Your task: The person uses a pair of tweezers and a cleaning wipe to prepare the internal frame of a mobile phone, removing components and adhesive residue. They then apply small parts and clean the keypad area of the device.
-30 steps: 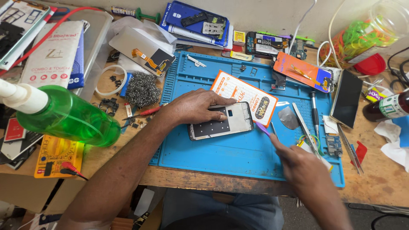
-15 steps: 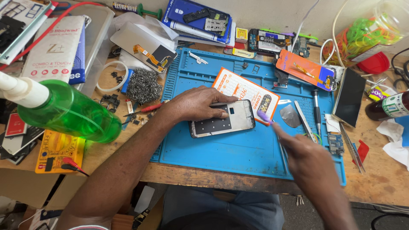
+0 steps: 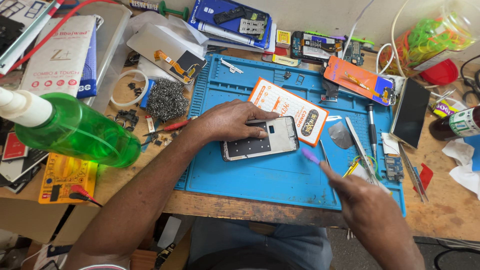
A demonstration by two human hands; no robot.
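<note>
phone frame [image 3: 260, 145] pinned flat by left hand [image 3: 230, 121] on blue mat [image 3: 260, 175]; right hand [image 3: 370, 207] grips purple-tipped tool [image 3: 310, 156].

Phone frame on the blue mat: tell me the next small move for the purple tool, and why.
Probably bring the purple-tipped tool the short way left to the right end of the phone frame. The left hand lies flat on the frame, pinning it to the blue mat, while the right hand holds the tool with its tip just off that end, not touching it.
</note>
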